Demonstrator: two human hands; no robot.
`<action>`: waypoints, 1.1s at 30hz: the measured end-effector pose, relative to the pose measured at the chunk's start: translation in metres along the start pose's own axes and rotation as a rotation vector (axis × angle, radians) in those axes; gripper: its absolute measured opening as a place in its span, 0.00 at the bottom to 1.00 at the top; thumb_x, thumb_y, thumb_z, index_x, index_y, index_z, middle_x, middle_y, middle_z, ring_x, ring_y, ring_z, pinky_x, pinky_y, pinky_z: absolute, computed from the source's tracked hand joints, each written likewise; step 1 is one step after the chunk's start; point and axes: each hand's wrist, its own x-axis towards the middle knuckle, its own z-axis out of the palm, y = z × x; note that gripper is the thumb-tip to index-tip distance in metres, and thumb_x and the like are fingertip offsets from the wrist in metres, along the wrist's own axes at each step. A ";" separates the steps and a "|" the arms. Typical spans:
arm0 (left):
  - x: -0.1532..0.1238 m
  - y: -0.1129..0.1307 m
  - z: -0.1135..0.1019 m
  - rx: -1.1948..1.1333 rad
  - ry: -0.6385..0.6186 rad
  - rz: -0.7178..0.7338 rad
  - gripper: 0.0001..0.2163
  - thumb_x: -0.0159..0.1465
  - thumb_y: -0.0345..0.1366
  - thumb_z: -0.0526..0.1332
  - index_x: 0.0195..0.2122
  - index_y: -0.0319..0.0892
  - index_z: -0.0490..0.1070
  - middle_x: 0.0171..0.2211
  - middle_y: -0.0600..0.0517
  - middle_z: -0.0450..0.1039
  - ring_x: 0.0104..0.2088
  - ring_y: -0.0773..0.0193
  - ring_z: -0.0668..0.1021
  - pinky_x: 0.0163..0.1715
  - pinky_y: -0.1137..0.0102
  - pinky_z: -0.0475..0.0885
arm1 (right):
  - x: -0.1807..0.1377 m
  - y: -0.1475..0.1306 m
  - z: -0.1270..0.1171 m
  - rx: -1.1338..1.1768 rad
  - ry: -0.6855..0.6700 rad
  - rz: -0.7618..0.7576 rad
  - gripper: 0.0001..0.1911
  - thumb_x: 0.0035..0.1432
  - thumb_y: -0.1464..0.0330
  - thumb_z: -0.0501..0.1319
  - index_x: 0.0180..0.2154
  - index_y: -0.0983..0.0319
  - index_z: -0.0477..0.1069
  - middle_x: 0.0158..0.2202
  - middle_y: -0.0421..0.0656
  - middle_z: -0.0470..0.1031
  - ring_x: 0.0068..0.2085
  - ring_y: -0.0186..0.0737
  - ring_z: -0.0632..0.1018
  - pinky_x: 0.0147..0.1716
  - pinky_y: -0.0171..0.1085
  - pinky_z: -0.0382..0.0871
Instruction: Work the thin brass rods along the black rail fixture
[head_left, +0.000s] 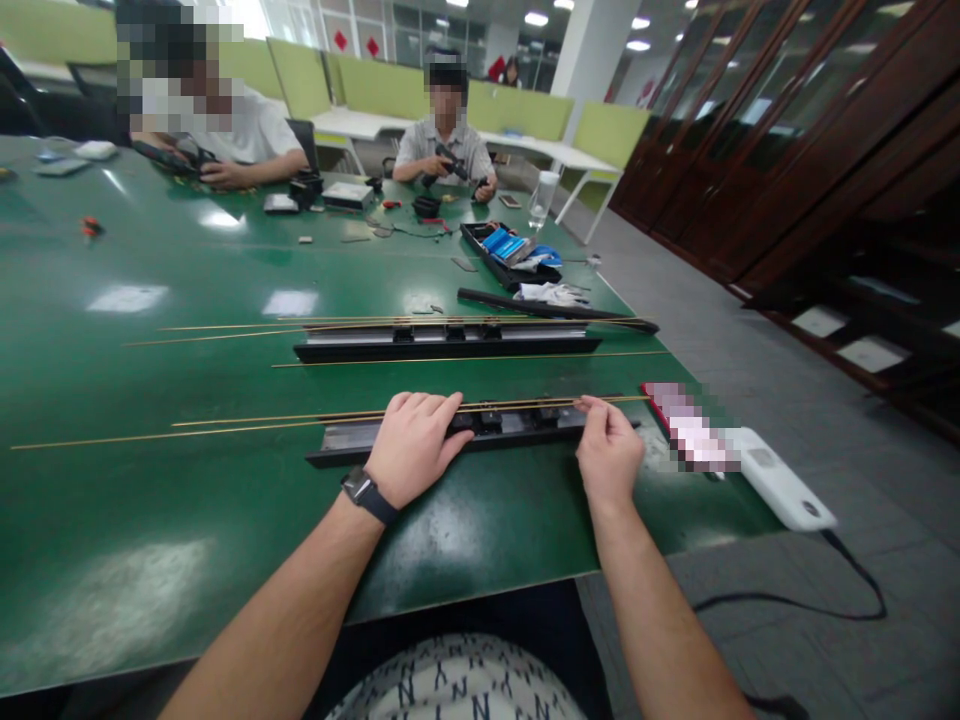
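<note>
Across the near part of the green table lies a channel-shaped rail (pixel 349 437), black outside and silvery inside, with small black blocks (pixel 491 418) in its channel. My left hand (pixel 412 445) is wrapped over the rail's middle, fingers on the far side and thumb on the near side. Thin brass-coloured rods (pixel 247 420) run lengthwise along the rail, passing by my left fingers. At the rail's right end, my right hand (pixel 611 450) pinches one thin rod between thumb and fingertips. Which rod it is I cannot tell.
Beyond lies a second rail (pixel 450 350) with more rods. A black tube (pixel 555 310), gloves (pixel 555 293) and a black tray (pixel 510 255) stand further back. On the right are a phone (pixel 686 430) and a corded white device (pixel 784 480) at the table edge. Two people sit opposite.
</note>
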 end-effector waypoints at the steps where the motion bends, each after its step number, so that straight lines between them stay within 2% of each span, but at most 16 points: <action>1: 0.000 0.000 0.000 -0.001 -0.001 -0.001 0.20 0.71 0.46 0.62 0.59 0.40 0.71 0.49 0.43 0.81 0.50 0.49 0.80 0.52 0.53 0.68 | 0.000 0.001 0.000 0.005 0.009 0.002 0.21 0.71 0.56 0.54 0.44 0.61 0.82 0.42 0.47 0.86 0.45 0.47 0.85 0.51 0.44 0.77; 5: 0.000 0.000 0.000 0.000 -0.004 -0.005 0.20 0.71 0.46 0.61 0.59 0.40 0.71 0.49 0.43 0.81 0.50 0.48 0.80 0.52 0.53 0.68 | -0.002 -0.001 0.001 0.074 -0.042 0.004 0.23 0.70 0.53 0.55 0.47 0.62 0.81 0.40 0.48 0.86 0.44 0.48 0.86 0.50 0.45 0.78; 9: 0.000 0.000 0.000 0.002 -0.005 -0.005 0.20 0.71 0.46 0.62 0.59 0.41 0.71 0.49 0.43 0.81 0.50 0.49 0.80 0.52 0.54 0.67 | -0.006 -0.006 0.003 0.114 -0.120 -0.037 0.21 0.71 0.54 0.56 0.46 0.61 0.81 0.42 0.48 0.86 0.45 0.46 0.86 0.51 0.44 0.78; 20: 0.001 0.000 -0.001 0.011 -0.011 -0.003 0.20 0.71 0.47 0.61 0.59 0.41 0.71 0.49 0.43 0.81 0.50 0.49 0.79 0.52 0.54 0.68 | -0.001 0.001 0.001 0.015 -0.005 0.016 0.21 0.71 0.56 0.54 0.44 0.60 0.81 0.41 0.46 0.86 0.44 0.46 0.86 0.50 0.44 0.77; 25: 0.000 0.000 0.000 0.006 -0.013 -0.005 0.20 0.72 0.47 0.60 0.59 0.41 0.71 0.50 0.43 0.80 0.50 0.49 0.79 0.52 0.54 0.68 | -0.004 -0.004 0.001 0.076 -0.062 -0.006 0.22 0.70 0.53 0.56 0.47 0.61 0.81 0.40 0.47 0.86 0.43 0.47 0.86 0.47 0.42 0.79; 28: 0.000 0.000 0.000 0.005 -0.012 -0.004 0.20 0.72 0.47 0.60 0.59 0.42 0.71 0.50 0.43 0.81 0.50 0.49 0.79 0.52 0.54 0.67 | -0.006 -0.007 0.002 0.086 -0.103 -0.029 0.22 0.70 0.54 0.56 0.46 0.61 0.81 0.41 0.48 0.86 0.44 0.46 0.86 0.49 0.43 0.78; 33: 0.000 0.000 -0.001 0.003 -0.011 -0.006 0.19 0.72 0.47 0.60 0.59 0.43 0.71 0.49 0.43 0.81 0.50 0.49 0.79 0.52 0.54 0.67 | -0.004 -0.008 0.001 0.023 -0.092 -0.031 0.21 0.71 0.56 0.55 0.45 0.61 0.82 0.42 0.47 0.86 0.45 0.46 0.85 0.51 0.43 0.77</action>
